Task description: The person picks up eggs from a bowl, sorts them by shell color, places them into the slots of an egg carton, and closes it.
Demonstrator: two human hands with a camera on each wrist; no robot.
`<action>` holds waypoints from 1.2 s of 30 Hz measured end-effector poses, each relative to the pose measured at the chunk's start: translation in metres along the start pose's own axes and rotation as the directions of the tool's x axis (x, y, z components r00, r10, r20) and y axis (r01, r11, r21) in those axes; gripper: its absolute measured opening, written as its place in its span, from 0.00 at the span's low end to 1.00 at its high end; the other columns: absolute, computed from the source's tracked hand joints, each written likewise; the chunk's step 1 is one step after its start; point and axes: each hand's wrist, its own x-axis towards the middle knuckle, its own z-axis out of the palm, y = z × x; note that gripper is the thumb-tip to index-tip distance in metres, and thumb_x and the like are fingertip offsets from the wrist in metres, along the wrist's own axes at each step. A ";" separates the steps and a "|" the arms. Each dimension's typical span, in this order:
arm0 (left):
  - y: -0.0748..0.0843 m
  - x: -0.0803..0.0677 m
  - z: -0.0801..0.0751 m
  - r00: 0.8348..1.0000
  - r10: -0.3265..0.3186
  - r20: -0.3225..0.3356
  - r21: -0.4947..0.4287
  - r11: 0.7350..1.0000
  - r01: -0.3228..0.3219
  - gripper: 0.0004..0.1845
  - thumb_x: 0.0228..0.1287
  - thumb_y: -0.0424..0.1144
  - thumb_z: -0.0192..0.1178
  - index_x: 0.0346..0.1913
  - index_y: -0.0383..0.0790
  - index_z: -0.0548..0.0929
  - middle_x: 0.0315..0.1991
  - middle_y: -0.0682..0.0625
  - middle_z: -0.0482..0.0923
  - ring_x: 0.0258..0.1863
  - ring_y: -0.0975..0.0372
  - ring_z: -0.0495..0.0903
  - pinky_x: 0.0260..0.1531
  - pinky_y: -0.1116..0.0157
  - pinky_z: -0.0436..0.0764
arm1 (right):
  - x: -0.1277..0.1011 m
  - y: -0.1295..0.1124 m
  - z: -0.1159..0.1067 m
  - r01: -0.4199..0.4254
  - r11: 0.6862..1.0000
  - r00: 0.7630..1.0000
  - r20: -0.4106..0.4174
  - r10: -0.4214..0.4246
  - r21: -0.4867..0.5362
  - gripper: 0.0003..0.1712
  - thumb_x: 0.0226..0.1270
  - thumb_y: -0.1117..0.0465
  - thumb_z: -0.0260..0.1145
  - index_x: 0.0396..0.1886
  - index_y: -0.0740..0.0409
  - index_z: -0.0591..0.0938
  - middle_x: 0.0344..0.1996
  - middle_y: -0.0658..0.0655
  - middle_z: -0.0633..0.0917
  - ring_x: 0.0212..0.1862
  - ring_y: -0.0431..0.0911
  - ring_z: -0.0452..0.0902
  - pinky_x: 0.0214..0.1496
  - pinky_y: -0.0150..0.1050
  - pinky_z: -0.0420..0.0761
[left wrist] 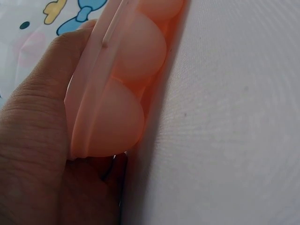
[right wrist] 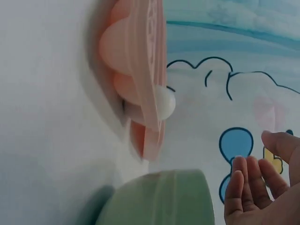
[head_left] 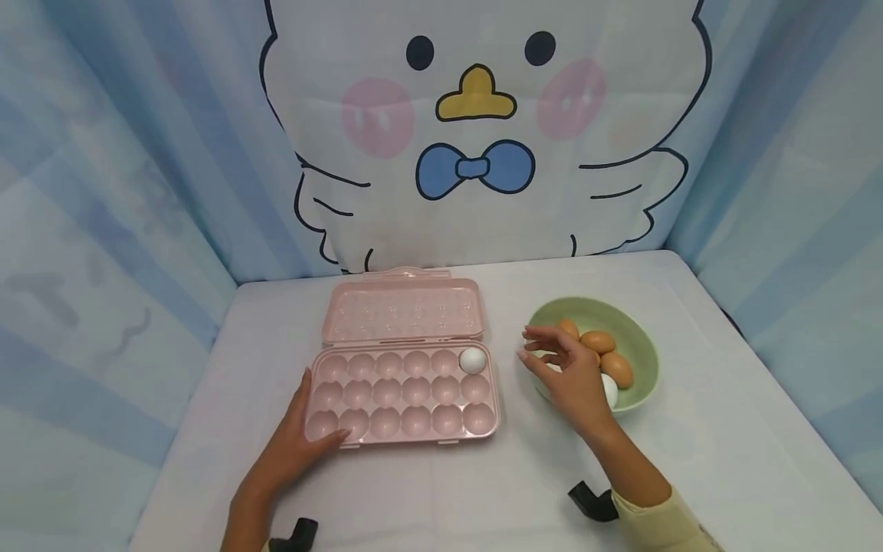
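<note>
The bench [head_left: 690, 460], draped in a pale cloth, is walled on three sides by a blue curtain [head_left: 103, 192] with a large cartoon duck [head_left: 476, 130] printed on the back panel. These hangings close off the far edge and both flanks, so the only free approach to the egg tray is from the near side, where both arms come in.

The pink egg tray [head_left: 403, 395] sits at the middle of the bench with its lid [head_left: 402, 310] folded flat away behind it, leaving all the cups exposed from above. One white egg [head_left: 472, 360] rests in the tray's far right corner cup; the other cups look empty. To the right of the tray, close but apart from it, stands a green bowl [head_left: 638, 337] holding several brown eggs [head_left: 599, 342] and a white egg [head_left: 610, 391] partly hidden behind the wrist. A strip of bare cloth lies between tray and bowl, and a broad band of it lies in front of the tray.

The left hand [head_left: 303, 441] rests at the tray's near left corner, thumb lying over the rim and fingers along the left side, seemingly to steady the light plastic. The right hand [head_left: 562, 368] hovers over the bowl's tray-side rim, fingers loosely spread and relaxed, holding nothing, as the right wrist view bears out.
</note>
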 end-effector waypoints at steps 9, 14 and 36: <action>0.000 -0.002 -0.004 1.000 0.004 0.011 -0.006 1.000 -0.004 0.70 0.56 0.57 0.77 0.84 0.48 0.32 0.84 0.40 0.39 0.80 0.41 0.43 0.72 0.34 0.50 | 0.001 0.014 -0.036 0.017 0.981 0.993 0.115 0.006 -0.192 0.21 0.69 0.61 0.75 0.59 0.63 0.83 0.50 0.59 0.87 0.50 0.49 0.85 0.49 0.31 0.82; -0.002 -0.001 -0.003 1.000 -0.006 0.009 0.020 1.000 0.006 0.70 0.56 0.60 0.76 0.84 0.50 0.31 0.84 0.40 0.38 0.80 0.40 0.43 0.72 0.34 0.50 | 0.006 0.020 -0.055 -0.029 0.968 0.970 0.225 0.087 -0.250 0.23 0.68 0.60 0.75 0.59 0.64 0.83 0.53 0.59 0.85 0.52 0.52 0.85 0.53 0.35 0.83; 0.000 0.004 0.000 0.998 -0.058 0.032 0.042 0.998 0.057 0.71 0.55 0.62 0.75 0.84 0.55 0.29 0.84 0.41 0.35 0.81 0.40 0.41 0.72 0.34 0.48 | 0.023 0.025 -0.086 -0.104 0.963 0.883 0.422 0.204 -0.249 0.26 0.63 0.68 0.77 0.59 0.73 0.81 0.52 0.66 0.84 0.54 0.60 0.84 0.52 0.33 0.83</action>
